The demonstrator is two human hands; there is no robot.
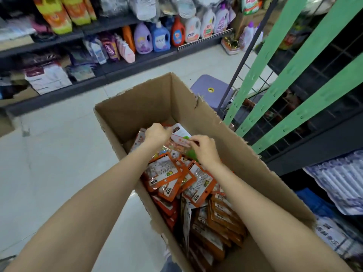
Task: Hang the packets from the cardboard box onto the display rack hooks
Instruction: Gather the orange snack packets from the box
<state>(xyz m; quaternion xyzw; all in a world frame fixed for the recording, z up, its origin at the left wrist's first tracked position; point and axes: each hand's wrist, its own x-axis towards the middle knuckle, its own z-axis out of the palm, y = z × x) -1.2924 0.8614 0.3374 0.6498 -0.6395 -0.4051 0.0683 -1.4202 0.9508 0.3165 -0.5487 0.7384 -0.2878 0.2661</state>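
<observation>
The fingertips of both hands are hidden behind the hands, and the printing on the packets is too blurred to read. Inside the tall brown cardboard box (196,107), the left hand (157,133) and the right hand (205,149) pinch together one glossy orange-and-white packet (179,137), just above the heap of orange plastic packets (176,179). To the right stands the black wire display rack with green strips (284,91); a purple plastic stool (210,89) is behind the box.

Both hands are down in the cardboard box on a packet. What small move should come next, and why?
Probably lift the packet up out of the cardboard box. The left hand and right hand both pinch its edges above the heap of orange packets, and the wire display rack stands to the right, so it needs clearing the box wall first.
</observation>
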